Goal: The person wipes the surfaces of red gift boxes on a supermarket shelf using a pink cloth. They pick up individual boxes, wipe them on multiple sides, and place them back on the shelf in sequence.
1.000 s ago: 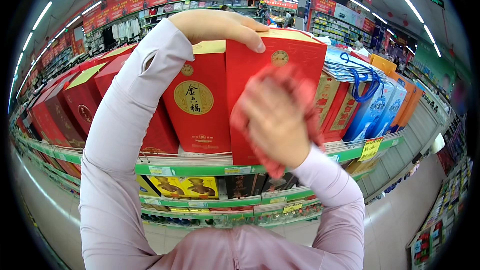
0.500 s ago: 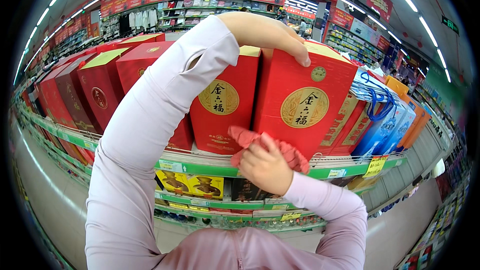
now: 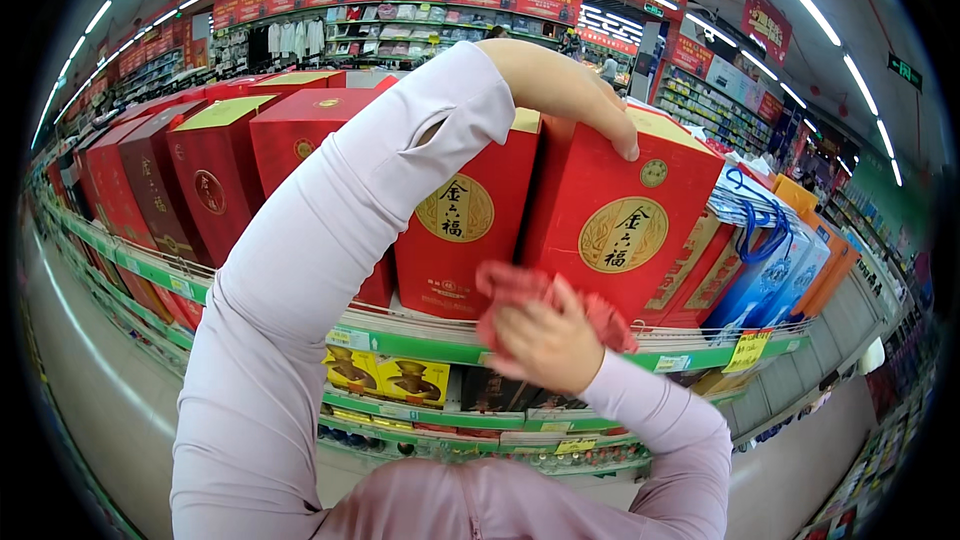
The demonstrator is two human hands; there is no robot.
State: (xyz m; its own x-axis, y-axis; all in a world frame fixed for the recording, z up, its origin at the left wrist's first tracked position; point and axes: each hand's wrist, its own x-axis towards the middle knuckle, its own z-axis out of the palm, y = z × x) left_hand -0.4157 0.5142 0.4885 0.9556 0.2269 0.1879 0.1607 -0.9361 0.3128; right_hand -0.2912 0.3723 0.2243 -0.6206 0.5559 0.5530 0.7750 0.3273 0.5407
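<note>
A tall red gift box point(image 3: 622, 185) with a round gold emblem stands tilted at the front of the shelf. My left hand point(image 3: 585, 105) reaches over its top from the left and grips the upper edge, the thumb on the front; its other fingers are hidden behind. A bunched red cloth point(image 3: 510, 285) is in my right hand point(image 3: 552, 343), against the lower front of this box. That hand is smeared a little by motion. A similar red box point(image 3: 465, 250) stands just left of it, partly behind my left sleeve.
More red and maroon boxes point(image 3: 215, 165) line the shelf to the left. At right stand blue gift bags point(image 3: 765, 275) with blue cord handles and an orange box point(image 3: 835, 250). A green price rail point(image 3: 420, 343) runs along the shelf edge, above yellow boxes point(image 3: 400, 380).
The view has shifted slightly, so the shelf and boxes sit lower in it. The right hand with the cloth is more blurred. The left hand keeps its hold on the box top.
</note>
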